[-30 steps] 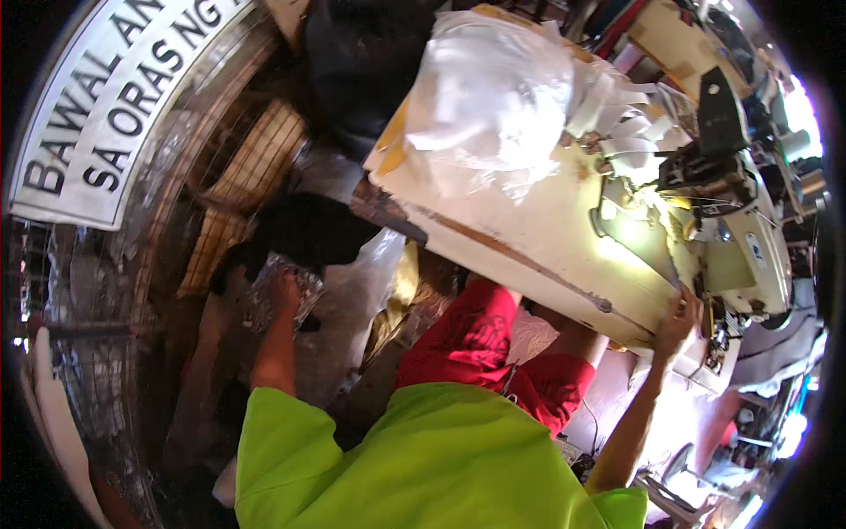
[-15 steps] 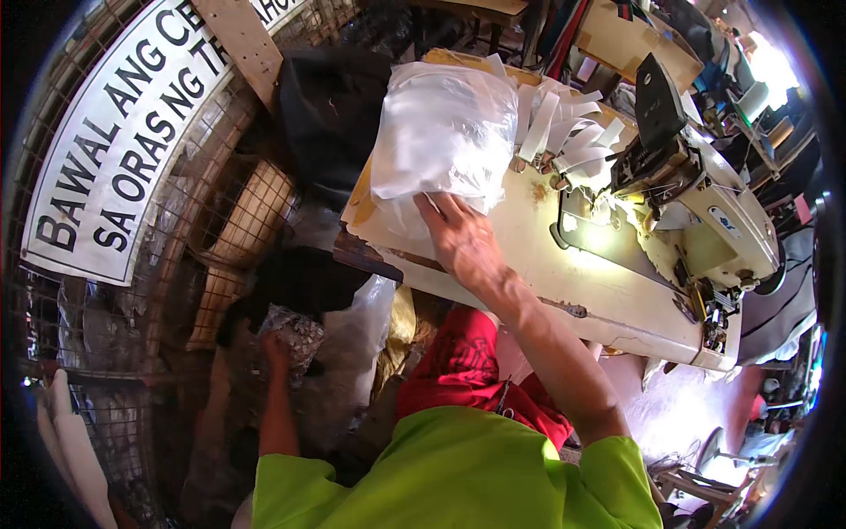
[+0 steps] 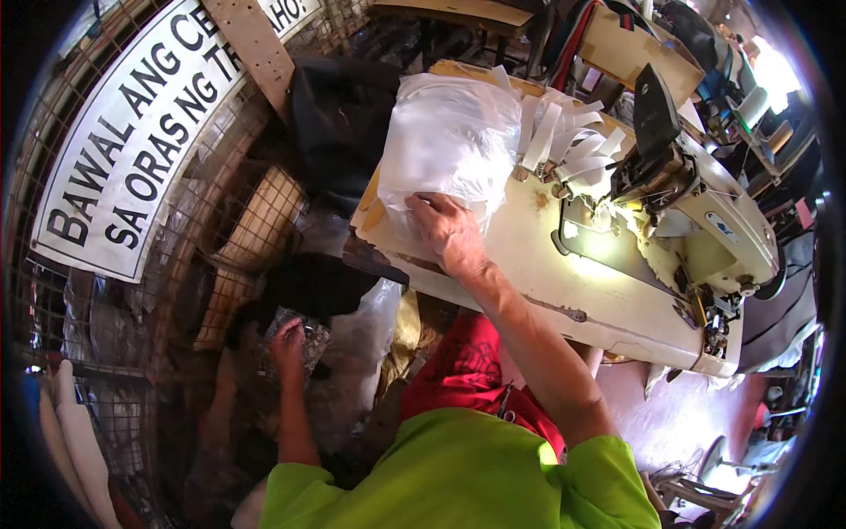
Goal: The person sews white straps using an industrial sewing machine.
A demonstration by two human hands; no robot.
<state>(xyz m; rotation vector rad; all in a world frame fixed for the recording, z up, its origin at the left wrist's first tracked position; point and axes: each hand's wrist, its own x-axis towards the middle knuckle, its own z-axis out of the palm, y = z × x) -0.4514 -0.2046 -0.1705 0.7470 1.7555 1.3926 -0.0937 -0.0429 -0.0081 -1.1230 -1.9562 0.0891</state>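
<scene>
My right hand (image 3: pixel 451 234) is on the near edge of a white plastic-wrapped bundle (image 3: pixel 454 132) on the worktable. Its fingers are bent and closed on the thin plastic. What lies inside the wrapping shows only as a pale, flat shape. Down at the left, in shadow, my left hand (image 3: pixel 288 342) is closed at a crinkled clear plastic bag (image 3: pixel 314 342). The bag's contents are too dim to make out.
A sewing machine (image 3: pixel 718 220) with its lamp lit stands on the right of the worktable (image 3: pixel 529 264). White strips (image 3: pixel 564 132) lie behind the bundle. Black material (image 3: pixel 339 123) hangs at the table's left end, beside a wire mesh wall with a sign (image 3: pixel 141 132).
My right hand has shifted slightly left along the bundle's near edge, its fingers more curled. My left hand has risen a little at the clear bag. The whole view has shifted slightly.
</scene>
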